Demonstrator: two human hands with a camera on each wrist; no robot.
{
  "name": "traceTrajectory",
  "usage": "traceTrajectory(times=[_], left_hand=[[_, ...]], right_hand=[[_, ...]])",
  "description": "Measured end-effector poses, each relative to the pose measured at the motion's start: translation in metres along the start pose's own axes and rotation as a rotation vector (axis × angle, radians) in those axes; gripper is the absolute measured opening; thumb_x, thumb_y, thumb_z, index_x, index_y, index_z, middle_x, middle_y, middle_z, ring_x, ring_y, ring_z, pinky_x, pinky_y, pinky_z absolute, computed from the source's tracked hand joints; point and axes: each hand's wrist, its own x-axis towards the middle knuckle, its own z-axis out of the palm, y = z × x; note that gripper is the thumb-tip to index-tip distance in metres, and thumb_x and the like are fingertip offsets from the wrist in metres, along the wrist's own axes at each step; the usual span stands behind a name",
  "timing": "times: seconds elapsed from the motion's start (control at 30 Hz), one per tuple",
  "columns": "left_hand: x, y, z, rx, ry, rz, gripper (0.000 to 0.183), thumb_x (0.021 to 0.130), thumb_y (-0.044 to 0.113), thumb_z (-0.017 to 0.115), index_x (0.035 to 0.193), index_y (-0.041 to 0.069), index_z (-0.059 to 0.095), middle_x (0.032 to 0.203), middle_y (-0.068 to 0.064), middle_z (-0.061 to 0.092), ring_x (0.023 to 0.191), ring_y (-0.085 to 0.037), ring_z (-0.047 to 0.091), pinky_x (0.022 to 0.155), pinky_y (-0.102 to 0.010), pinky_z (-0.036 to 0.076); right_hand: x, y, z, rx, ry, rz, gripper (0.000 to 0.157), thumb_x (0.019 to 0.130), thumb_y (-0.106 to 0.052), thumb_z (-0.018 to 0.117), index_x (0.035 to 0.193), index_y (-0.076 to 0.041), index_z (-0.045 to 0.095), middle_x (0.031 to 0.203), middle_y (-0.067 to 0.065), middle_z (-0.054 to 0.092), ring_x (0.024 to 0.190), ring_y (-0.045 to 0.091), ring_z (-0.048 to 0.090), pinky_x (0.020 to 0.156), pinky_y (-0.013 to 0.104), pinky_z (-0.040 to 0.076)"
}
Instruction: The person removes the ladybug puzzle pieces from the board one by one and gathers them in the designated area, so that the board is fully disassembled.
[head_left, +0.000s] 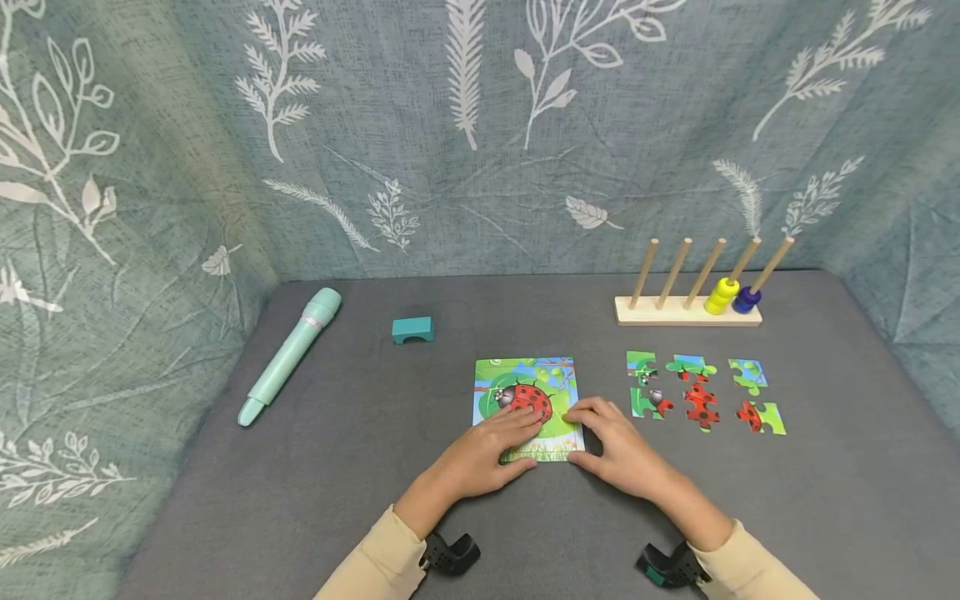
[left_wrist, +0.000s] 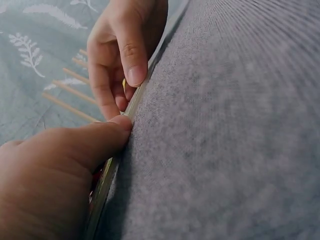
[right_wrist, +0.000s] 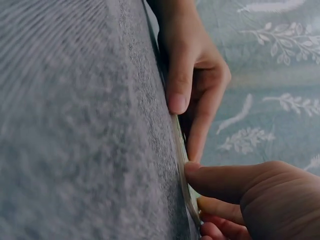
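Note:
A square ladybug puzzle board [head_left: 491, 375] lies flat on the grey cloth in the middle of the table. My left hand [head_left: 483, 450] rests over its lower left part, fingers stretched across the printed ladybug and thumb by the near edge. On its lower right side lies my right hand [head_left: 618, 454], the fingertips bent down onto the picture and the thumb touching the near corner, well apart from the index finger. Both wrist views show the thumbs on the board's thin edge [left_wrist: 102, 192]. The hands cover part of the board. Several loose puzzle pieces [head_left: 702, 407] lie right of it.
Behind the pieces stands a wooden peg rack [head_left: 637, 312] with yellow beads [head_left: 722, 297] and dark blue beads [head_left: 746, 300]. A teal arch block [head_left: 412, 328] sits at back left, and a mint toy microphone [head_left: 292, 354] lies farther left. A patterned curtain [head_left: 420, 150] hangs behind.

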Motion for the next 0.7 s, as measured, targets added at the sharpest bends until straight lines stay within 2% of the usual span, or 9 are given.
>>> traceTrajectory(times=[0.3,0.53,0.7], left_hand=[[0.0007,-0.0009,0.0001,0.021,0.006,0.018,0.051,0.093,0.032,0.062,0.136,0.008,0.052,0.142,-0.003,0.05,0.135,-0.016,0.043,0.118,-0.031,0.027],[-0.0008,-0.0013,0.0014,0.003,0.028,0.013,0.051,0.092,0.032,0.063,0.136,0.01,0.053,0.141,-0.002,0.05,0.134,-0.016,0.043,0.117,-0.032,0.03],[-0.0005,-0.0016,0.0022,0.001,0.04,0.019,0.051,0.091,0.032,0.064,0.136,0.009,0.053,0.141,-0.002,0.051,0.135,-0.017,0.043,0.117,-0.033,0.03]], right_hand=[[-0.0004,-0.0046,0.0044,0.062,0.047,0.093,0.043,0.072,-0.009,0.081,0.11,-0.008,0.062,0.115,0.006,0.057,0.106,0.024,0.052,0.089,0.044,0.049],[-0.0019,-0.0034,0.0066,0.087,0.098,0.066,0.044,0.071,-0.006,0.082,0.11,-0.009,0.062,0.106,0.001,0.06,0.098,0.016,0.055,0.084,0.035,0.051],[-0.0021,-0.0028,0.0064,0.105,0.104,0.06,0.044,0.071,-0.004,0.081,0.11,-0.008,0.062,0.105,0.001,0.06,0.096,0.016,0.056,0.085,0.032,0.053]])
